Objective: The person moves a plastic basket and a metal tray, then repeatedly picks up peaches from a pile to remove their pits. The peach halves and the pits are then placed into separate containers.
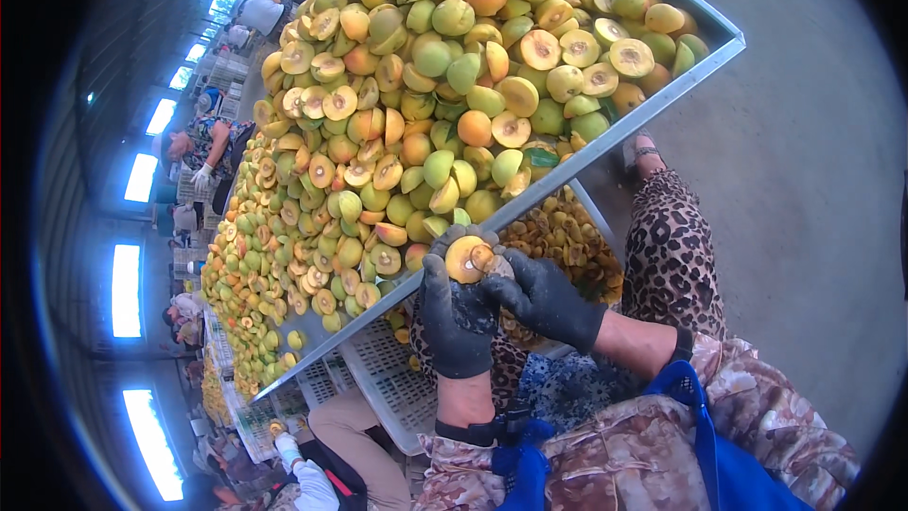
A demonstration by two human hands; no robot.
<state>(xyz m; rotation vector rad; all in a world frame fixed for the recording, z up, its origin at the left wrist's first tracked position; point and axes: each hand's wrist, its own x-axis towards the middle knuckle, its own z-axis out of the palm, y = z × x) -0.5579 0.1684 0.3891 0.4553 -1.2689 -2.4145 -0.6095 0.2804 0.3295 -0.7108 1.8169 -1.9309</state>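
Note:
Both my hands wear dark, stained work gloves and meet just over the near metal edge of the table. My left hand (pixel 461 319) cups a halved yellow stone fruit (pixel 464 259), its cut face turned up. Against that cut face, my right hand (pixel 553 298) pinches a small tool with a rounded, ring-like end (pixel 484 256); its handle is hidden by the fingers. Past the hands, a big heap of peach-like fruit halves (pixel 425 121), green to orange, covers the metal-rimmed table (pixel 638 113). Many halves show a brown stone or hollow.
Below the table edge, a container holds smaller yellow fruit pieces (pixel 560 241). A white slotted plastic crate (pixel 397 383) stands left of my knees. Leopard-print trousers (pixel 670 255) show at right. A co-worker's gloved hand (pixel 287 447) holds fruit at lower left; other people sit along the far side.

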